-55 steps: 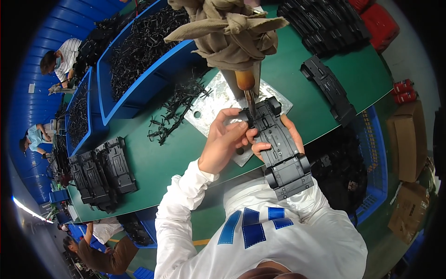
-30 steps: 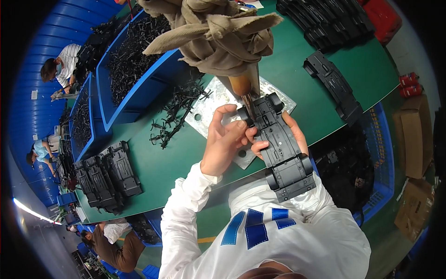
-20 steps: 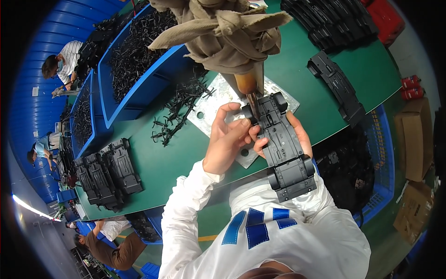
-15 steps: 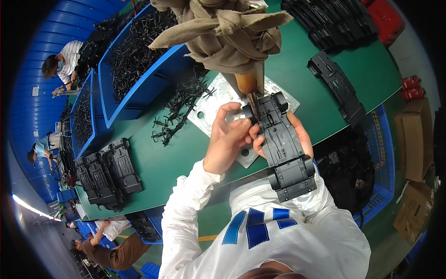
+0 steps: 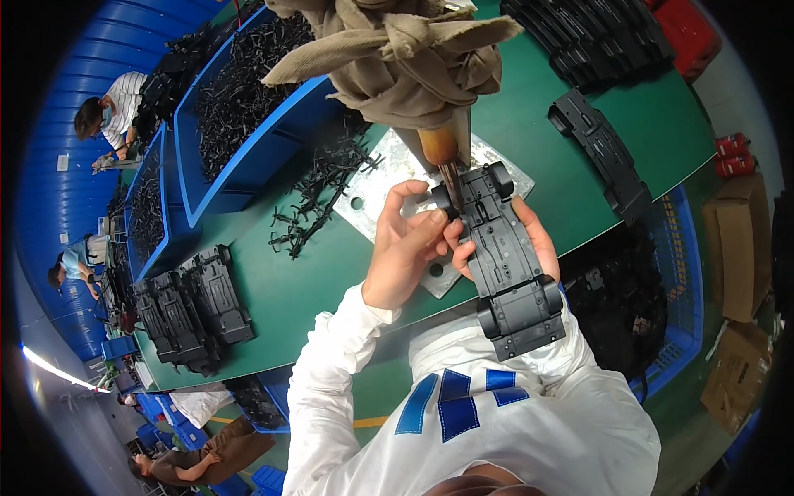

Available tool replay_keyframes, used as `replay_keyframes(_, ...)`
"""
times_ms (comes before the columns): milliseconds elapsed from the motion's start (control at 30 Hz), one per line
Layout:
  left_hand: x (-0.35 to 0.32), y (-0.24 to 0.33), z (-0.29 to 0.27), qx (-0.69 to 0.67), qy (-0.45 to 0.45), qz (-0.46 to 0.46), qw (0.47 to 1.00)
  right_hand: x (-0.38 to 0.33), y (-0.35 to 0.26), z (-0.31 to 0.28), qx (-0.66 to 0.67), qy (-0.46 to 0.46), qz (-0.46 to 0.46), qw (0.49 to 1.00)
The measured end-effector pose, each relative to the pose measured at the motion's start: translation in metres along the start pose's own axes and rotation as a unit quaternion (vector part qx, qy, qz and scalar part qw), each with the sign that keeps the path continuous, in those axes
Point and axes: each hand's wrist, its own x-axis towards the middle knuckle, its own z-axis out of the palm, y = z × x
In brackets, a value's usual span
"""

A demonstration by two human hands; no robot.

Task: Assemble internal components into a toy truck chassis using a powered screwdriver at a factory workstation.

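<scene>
A long black plastic toy-car chassis (image 5: 506, 260) is tilted between my hands, one end under a machine's slim metal tip (image 5: 451, 186). My right hand (image 5: 533, 240) wraps round it, fingers along the right edge and a fingertip showing at the left. At the upper left end, my left hand (image 5: 405, 248) pinches the chassis beside its rounded wheel arch, close to the tip. Whether a small part lies between those fingers is hidden. Above the tip, brown cloth (image 5: 405, 62) is knotted round the machine head. A pale metal plate (image 5: 372, 194) lies underneath.
Thin black branching parts (image 5: 310, 198) are scattered left of the plate. Blue bins (image 5: 269, 136) of similar parts stand behind. More chassis (image 5: 194, 310) lie at the left; one chassis (image 5: 600, 153) and a stack (image 5: 587, 37) are at the right. A blue crate (image 5: 682, 281) stands beside the table.
My hands, the chassis and the metal tip stay almost where they were. At the lower left, a person in brown has drawn an arm in toward the body.
</scene>
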Motion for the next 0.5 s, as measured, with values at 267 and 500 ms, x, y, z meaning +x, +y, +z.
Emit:
replay_keyframes(267, 0.0005, 0.0003, -0.0005, 0.004, 0.004, -0.002, 1.000, -0.0004, 0.0032, 0.0050, 0.011, 0.019, -0.015, 1.000)
replay_keyframes(500, -0.0006, 0.0014, 0.0005, -0.001, 0.009, -0.008, 1.000, 0.0005, 0.0035, 0.0041, 0.013, 0.008, -0.015, 1.000)
